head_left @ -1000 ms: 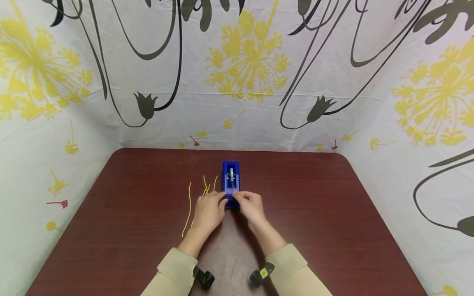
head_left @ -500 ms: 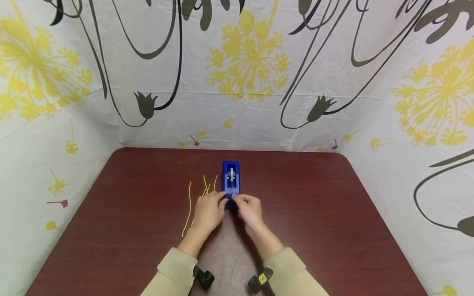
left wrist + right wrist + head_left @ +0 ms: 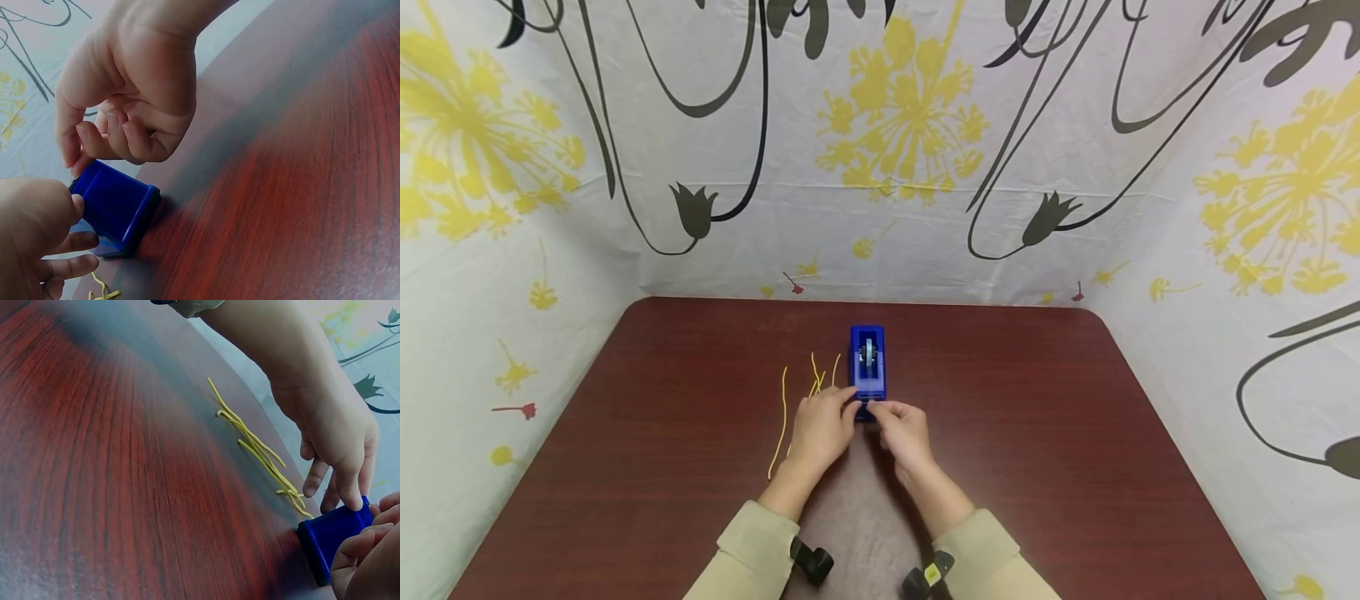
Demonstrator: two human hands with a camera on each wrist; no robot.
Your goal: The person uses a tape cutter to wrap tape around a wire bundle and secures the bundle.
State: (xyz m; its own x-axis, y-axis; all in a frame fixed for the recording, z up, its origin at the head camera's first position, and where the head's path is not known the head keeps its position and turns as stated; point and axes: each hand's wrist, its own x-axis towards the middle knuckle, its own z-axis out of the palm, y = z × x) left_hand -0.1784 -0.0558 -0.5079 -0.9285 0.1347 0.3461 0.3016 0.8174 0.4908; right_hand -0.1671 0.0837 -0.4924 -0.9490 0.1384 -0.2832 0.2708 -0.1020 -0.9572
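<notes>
A blue tape dispenser [image 3: 870, 385] stands lengthwise on the table, a roll of clear tape [image 3: 868, 353] in its well. My left hand [image 3: 823, 423] grips its front left part; in the left wrist view that thumb lies by the toothed cutter edge [image 3: 74, 183]. At the cutter, my right hand [image 3: 906, 435] pinches the tape's end between thumb and index finger, other fingers curled into the palm. The clear tape itself hardly shows. Seen from the right wrist, both hands meet at the top of the dispenser [image 3: 331, 536].
Several thin yellow strands [image 3: 262, 456] lie left of the dispenser, partly behind my left hand and forearm; one strand [image 3: 783, 417] lies apart, farther left. The dark red table [image 3: 1037, 433] ends at a patterned white cloth [image 3: 917, 258] behind and at both sides.
My right hand has drawn a little toward me and down along the front of the dispenser, still pinching. The left hand and the dispenser have stayed in place.
</notes>
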